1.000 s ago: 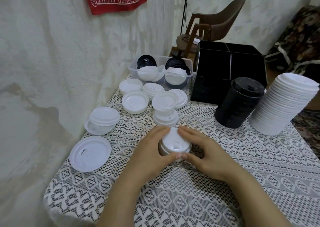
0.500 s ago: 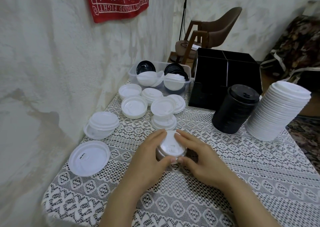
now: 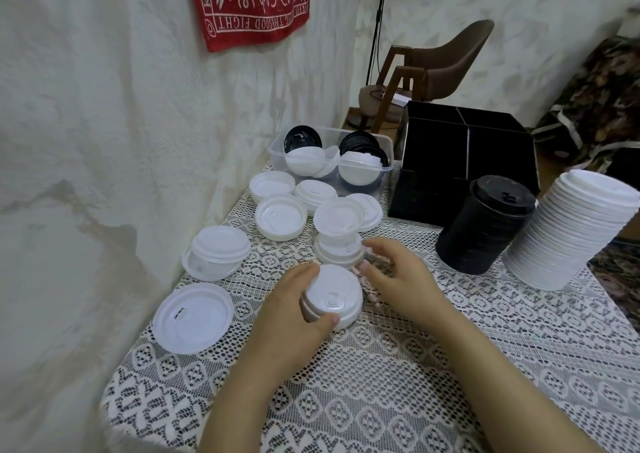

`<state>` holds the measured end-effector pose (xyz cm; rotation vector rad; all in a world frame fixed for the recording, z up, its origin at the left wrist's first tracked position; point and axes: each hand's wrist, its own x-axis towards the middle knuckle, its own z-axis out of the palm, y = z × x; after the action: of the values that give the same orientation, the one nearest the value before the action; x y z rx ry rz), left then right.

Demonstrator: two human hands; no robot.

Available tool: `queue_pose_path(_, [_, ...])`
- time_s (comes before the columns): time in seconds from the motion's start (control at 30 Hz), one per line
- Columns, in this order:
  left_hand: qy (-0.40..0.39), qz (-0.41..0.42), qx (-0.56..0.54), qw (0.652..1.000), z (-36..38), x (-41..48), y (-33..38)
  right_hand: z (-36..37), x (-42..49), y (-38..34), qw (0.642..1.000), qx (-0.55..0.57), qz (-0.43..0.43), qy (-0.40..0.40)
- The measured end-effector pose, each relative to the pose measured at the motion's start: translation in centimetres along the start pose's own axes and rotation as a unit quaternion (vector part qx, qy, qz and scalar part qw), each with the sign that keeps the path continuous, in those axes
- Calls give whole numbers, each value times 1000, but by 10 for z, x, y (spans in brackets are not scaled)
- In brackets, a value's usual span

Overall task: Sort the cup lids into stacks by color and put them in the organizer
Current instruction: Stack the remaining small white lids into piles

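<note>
Plastic bin (image 3: 276, 150) holds mixed lids (image 3: 356, 172); left hand (image 3: 287, 310) grips white stack (image 3: 334, 295), right hand (image 3: 398, 276) loose.

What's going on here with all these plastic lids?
A person is sorting cup lids by colour. Their left hand grips a small white stack on the table; the right hand hovers beside it, holding nothing. A tall black stack and tall white stack stand near the black organizer. Loose lids and a clear tub of more wait behind.

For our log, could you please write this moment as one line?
left hand: grips small white lid stack | right hand: open | black lid stack, tall white lid stack: outside organizer
</note>
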<state>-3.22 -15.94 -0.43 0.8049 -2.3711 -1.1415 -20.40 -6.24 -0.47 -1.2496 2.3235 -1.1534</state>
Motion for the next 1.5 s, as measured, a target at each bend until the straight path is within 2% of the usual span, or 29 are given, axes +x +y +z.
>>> queue_pose_path(0.13, [-6,-8,-8,1000,0,-1,-1,4,29,6,999,-15,19,-41])
queue_pose_path(0.3, [-15,-13,-27,999,0,-1,-2,9,49,3,998,-24,-17,-59])
queue_pose_path(0.4, [-17,-16,-27,999,0,-1,-2,9,57,3,993,-56,-37,-99])
queue_pose_path(0.53, [-23,-14,-26,999,0,-2,-2,7,60,2,989,6,-34,-143])
queue_pose_path(0.93, [-38,-11,-21,999,-2,-3,-1,-5,45,0,999,5,18,-48])
queue_pose_path(1.1, [-41,-13,-12,999,-3,-3,-2,-2,10,-8,998,60,0,-18])
queue_pose_path(1.27, [-37,-40,-56,997,-4,-2,-4,17,-23,-18,997,31,-70,14])
queue_pose_path(1.5, [-46,-46,-71,995,-5,-2,-6,31,-27,-13,996,19,-82,-25])
